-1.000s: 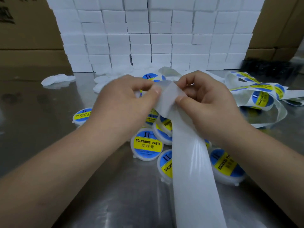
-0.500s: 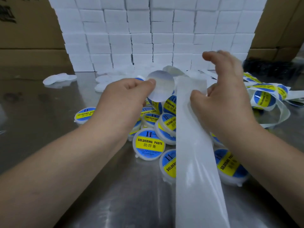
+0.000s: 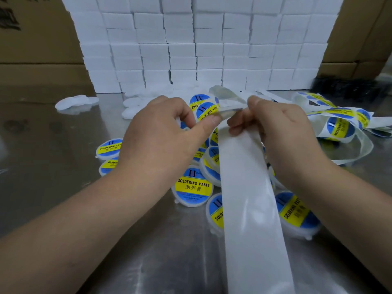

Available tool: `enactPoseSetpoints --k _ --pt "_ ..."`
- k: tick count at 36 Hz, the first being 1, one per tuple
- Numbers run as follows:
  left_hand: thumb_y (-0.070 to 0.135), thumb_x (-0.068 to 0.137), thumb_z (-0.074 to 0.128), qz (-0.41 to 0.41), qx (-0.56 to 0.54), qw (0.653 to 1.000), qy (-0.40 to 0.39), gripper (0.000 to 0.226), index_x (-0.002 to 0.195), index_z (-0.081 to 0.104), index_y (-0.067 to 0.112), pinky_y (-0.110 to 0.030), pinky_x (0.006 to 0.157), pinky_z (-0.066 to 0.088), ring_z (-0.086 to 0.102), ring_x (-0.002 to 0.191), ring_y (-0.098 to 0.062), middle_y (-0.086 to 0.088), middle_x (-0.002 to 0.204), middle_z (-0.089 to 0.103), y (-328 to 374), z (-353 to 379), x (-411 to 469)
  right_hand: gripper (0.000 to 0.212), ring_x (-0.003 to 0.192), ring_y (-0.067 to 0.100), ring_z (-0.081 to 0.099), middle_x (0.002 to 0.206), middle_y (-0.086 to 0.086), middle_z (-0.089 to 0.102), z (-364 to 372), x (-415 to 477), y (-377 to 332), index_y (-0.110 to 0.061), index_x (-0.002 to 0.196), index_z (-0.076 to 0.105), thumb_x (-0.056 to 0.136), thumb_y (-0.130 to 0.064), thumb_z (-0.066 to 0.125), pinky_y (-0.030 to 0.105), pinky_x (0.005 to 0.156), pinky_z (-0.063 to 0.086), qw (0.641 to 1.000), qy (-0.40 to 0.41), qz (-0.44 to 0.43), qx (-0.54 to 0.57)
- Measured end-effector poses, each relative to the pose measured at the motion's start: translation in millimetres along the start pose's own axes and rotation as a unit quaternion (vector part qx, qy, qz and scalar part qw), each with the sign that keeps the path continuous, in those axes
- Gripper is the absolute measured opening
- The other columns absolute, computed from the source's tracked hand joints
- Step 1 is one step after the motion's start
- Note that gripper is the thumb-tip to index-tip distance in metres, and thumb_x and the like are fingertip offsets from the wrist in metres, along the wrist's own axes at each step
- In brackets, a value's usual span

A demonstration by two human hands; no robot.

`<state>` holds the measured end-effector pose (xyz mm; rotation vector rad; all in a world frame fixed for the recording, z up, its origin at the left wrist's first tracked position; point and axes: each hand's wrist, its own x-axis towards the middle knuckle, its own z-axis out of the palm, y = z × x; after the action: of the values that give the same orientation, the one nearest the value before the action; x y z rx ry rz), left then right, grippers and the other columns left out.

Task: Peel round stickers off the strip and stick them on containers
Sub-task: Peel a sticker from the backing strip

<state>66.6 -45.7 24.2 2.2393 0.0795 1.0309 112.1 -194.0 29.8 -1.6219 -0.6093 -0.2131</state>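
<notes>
Containers point(image 3: 109, 146) already labelled lie at the left on the table point(image 3: 53, 187), with more heaped in the middle. Above that heap the left hand point(image 3: 165, 136) pinches, thumb against forefinger, the near edge of what looks like a sticker point(image 3: 230, 112), seen edge-on. Just right of it the strip point(image 3: 252, 209) runs from the bottom edge up to the right hand point(image 3: 282, 132), whose curled fingers grip its top end. The two hands are close together. To peel well, I would hold the strip taut with the right hand and draw the sticker off low and slowly, touching only its rim so the glue stays clean and it does not fold onto itself. Whether it is fully free of the strip I cannot tell. Coils point(image 3: 339, 126) of strip with stickers lie far right.
</notes>
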Motion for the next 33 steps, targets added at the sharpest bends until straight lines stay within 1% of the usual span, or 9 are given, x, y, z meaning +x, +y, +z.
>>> enactPoseSetpoints --k 5,9,15,18,20,23,25,28,33 --pt "0.062 0.057 0.055 0.04 0.041 0.998 0.009 0.039 0.053 0.037 0.027 -0.005 0.06 0.03 0.042 0.068 0.006 0.011 0.066 0.04 1 -2 1 0.032 0.047 -0.002 0.048 0.055 -0.008 0.063 2 1 0 -0.018 0.055 0.067 0.077 -0.039 0.058 0.009 0.043 0.033 0.999 0.03 0.039 -0.006" --pt "0.058 0.056 0.057 0.05 0.074 0.996 0.001 0.041 0.057 0.032 0.025 -0.003 0.061 0.027 0.029 0.066 -0.014 0.011 0.067 0.038 -1 -3 4 0.025 0.039 0.007 0.033 0.054 0.004 0.05 2 1 1 -0.01 0.057 0.064 0.077 -0.025 0.064 0.014 0.036 0.024 0.998 0.036 0.044 -0.027" --pt "0.028 0.071 0.066 0.011 0.058 0.998 0.012 0.036 0.066 0.03 0.029 -0.01 0.058 0.032 0.039 0.067 -0.01 0.011 0.079 0.04 -7 0 8 0.03 0.054 0.007 0.046 0.052 -0.008 0.054 4 2 4 -0.018 0.055 0.062 0.085 -0.021 0.059 0.021 0.052 0.037 0.996 0.08 0.022 -0.04" --pt "0.009 0.08 0.054 -0.053 -0.038 0.998 0.02 0.023 0.083 0.042 0.029 -0.019 0.057 0.037 0.05 0.073 -0.006 0.008 0.097 0.052 -7 0 12 0.031 0.054 0.006 0.047 0.055 -0.01 0.055 -3 7 3 -0.018 0.056 0.06 0.086 -0.022 0.057 0.019 0.052 0.039 0.991 0.127 0.029 -0.01" --pt "0.011 0.089 0.045 -0.1 -0.163 0.981 0.016 0.02 0.099 0.045 0.029 -0.013 0.058 0.045 0.054 0.069 0.008 0.015 0.099 0.055 -4 1 13 0.031 0.051 0.004 0.045 0.052 -0.011 0.055 -4 7 2 -0.018 0.056 0.059 0.086 -0.021 0.056 0.016 0.048 0.037 0.992 0.122 0.021 -0.005" --pt "0.017 0.097 0.04 -0.129 -0.294 0.947 0.008 0.019 0.108 0.046 0.031 -0.029 0.094 0.047 0.059 0.104 -0.004 0.013 0.112 0.057 -2 2 13 0.031 0.05 0.003 0.043 0.054 -0.009 0.055 1 3 4 -0.018 0.053 0.058 0.083 -0.021 0.059 0.017 0.049 0.034 0.998 0.053 0.007 -0.015" --pt "0.017 0.098 0.038 -0.141 -0.329 0.934 0.005 0.019 0.105 0.05 0.029 -0.037 0.088 0.052 0.062 0.102 -0.014 0.003 0.116 0.06 1 1 13 0.027 0.048 0.002 0.044 0.054 -0.006 0.056 4 0 5 -0.017 0.054 0.06 0.081 -0.022 0.061 0.014 0.048 0.034 1.0 -0.004 0.003 -0.004" --pt "0.016 0.099 0.037 -0.156 -0.403 0.901 -0.027 0.025 0.097 0.056 0.032 -0.028 0.061 0.056 0.067 0.083 -0.014 -0.005 0.113 0.062 5 -1 13 0.021 0.062 0.013 0.048 0.063 0.016 0.057 7 -2 5 -0.01 0.061 0.059 0.072 -0.028 0.057 0.026 0.061 0.036 0.998 -0.061 -0.006 -0.012" --pt "0.005 0.096 0.037 -0.174 -0.51 0.836 -0.098 0.031 0.095 0.06 0.026 -0.033 0.066 0.057 0.068 0.079 -0.02 -0.015 0.112 0.059 7 -2 14 0.016 0.065 0.016 0.048 0.066 0.007 0.056 6 -2 4 -0.017 0.063 0.062 0.07 -0.03 0.057 0.031 0.064 0.038 0.998 -0.066 -0.002 -0.015"
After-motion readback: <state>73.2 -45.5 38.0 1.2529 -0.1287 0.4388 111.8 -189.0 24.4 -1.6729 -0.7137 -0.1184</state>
